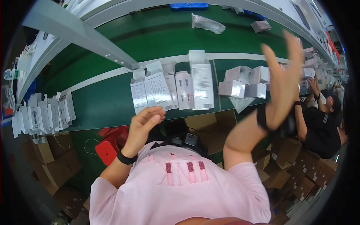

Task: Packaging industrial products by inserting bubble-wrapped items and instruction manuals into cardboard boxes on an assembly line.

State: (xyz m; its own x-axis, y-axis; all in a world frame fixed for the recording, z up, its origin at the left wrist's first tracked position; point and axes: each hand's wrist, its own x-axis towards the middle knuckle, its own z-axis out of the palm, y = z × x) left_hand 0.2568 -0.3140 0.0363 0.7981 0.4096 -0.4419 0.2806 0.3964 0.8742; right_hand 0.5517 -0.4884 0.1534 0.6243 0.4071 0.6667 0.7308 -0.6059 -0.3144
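Note:
My left hand (147, 122) hovers at the near edge of the green bench, its fingers loosely bent and the thumb apart, with nothing seen in it. Just beyond it stands a group of white printed cartons (159, 89) with raised top flaps. The tallest white carton (203, 87) is at the right of that group. My right hand (284, 80) is raised over the bench's right side, thumb and fingers spread, slightly blurred and holding nothing. Beside it lies a cluster of small, pale boxes (237, 89), with bubble wrap (242, 103) under their near side.
More white cartons (42, 115) stand in a row at far left. A grey metal post (84, 37) slants across the upper left. Bubble wrap (208, 24) and a small box (260, 26) lie farther back. A red stool (108, 148) is below the bench; a co-worker (322, 125) is at right.

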